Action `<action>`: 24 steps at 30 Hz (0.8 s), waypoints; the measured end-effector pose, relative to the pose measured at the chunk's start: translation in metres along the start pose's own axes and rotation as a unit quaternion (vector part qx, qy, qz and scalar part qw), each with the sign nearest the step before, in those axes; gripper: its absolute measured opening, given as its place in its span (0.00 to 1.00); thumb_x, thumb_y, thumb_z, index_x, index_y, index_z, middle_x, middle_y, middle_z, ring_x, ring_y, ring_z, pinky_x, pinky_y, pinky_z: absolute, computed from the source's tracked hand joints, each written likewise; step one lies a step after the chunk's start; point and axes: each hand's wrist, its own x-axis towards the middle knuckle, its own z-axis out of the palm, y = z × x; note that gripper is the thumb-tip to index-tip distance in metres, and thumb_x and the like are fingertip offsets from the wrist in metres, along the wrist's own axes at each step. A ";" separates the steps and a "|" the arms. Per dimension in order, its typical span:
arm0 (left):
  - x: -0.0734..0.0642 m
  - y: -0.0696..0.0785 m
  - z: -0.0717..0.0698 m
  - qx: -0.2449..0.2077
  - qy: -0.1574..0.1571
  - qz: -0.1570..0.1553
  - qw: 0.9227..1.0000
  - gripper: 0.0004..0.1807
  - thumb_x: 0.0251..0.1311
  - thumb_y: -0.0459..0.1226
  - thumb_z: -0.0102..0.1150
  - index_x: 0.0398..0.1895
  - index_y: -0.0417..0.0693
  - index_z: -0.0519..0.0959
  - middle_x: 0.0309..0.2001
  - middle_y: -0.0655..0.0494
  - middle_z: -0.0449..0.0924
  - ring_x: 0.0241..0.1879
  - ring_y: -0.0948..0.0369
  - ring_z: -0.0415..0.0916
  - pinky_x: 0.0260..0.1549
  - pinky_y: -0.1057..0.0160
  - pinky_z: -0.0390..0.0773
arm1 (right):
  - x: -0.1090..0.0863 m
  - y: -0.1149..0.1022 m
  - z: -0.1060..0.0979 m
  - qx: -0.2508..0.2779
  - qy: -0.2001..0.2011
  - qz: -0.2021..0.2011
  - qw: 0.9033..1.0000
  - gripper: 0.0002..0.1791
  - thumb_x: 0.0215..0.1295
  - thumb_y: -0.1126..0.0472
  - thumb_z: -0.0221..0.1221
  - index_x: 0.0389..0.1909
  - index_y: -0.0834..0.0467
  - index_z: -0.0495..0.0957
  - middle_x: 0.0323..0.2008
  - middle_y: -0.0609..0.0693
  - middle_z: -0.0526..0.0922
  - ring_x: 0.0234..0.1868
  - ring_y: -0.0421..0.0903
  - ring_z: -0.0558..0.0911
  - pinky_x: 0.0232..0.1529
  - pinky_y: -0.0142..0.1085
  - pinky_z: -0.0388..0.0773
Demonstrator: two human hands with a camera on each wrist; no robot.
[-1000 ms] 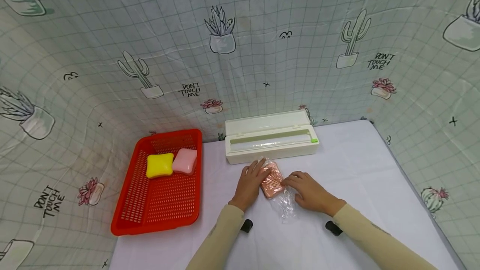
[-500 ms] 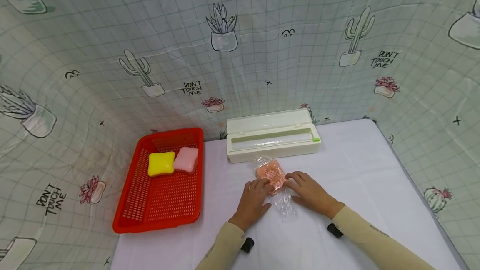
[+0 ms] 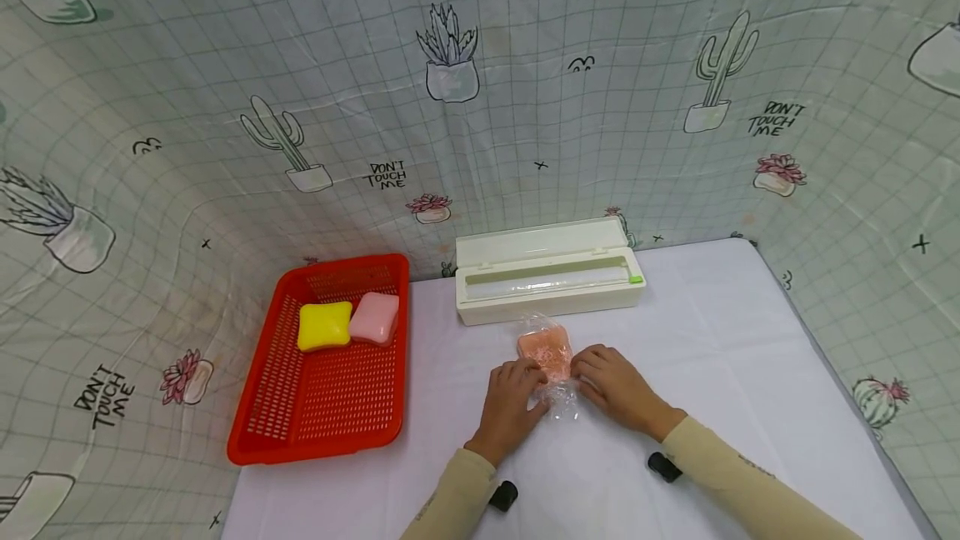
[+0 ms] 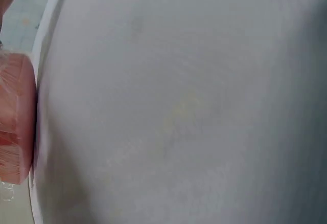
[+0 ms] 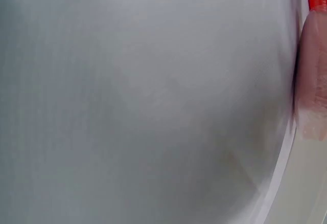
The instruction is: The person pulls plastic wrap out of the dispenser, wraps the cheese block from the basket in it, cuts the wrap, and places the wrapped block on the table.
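Observation:
A salmon-coloured bar of soap [image 3: 551,346] lies on the white tabletop, covered in wrinkled clear cling film [image 3: 562,402]. Its side, under film, shows at the edges of the left wrist view (soap bar [image 4: 23,111]) and right wrist view (soap bar [image 5: 310,75]). My left hand [image 3: 508,402] is at the bar's near left corner, fingers bent on the film. From the right, my right hand [image 3: 618,386] pinches film at the near right corner. A loose film end bunches between the hands. The fingertips' exact hold is partly hidden.
Behind the bar stands a white cling film dispenser [image 3: 551,305], lid up, roll inside. A red plastic basket [image 3: 240,440] on the left holds a yellow soap bar [image 3: 324,326] and a pink one [image 3: 375,317]. A patterned cloth [image 3: 540,123] hangs behind the table.
My left hand has slid from the bar's far left side down to its near edge. The bar has turned slightly, and the loose film end now reaches less far toward me.

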 end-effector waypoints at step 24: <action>0.013 0.009 0.001 -0.122 0.107 -0.097 0.982 0.16 0.60 0.32 0.73 0.51 0.44 0.81 0.39 0.57 0.85 0.42 0.58 0.77 0.49 0.54 0.73 | 0.020 -0.024 0.013 -0.010 0.045 0.144 0.989 0.13 0.54 0.68 0.76 0.33 0.55 0.80 0.27 0.43 0.79 0.33 0.44 0.77 0.35 0.40 0.76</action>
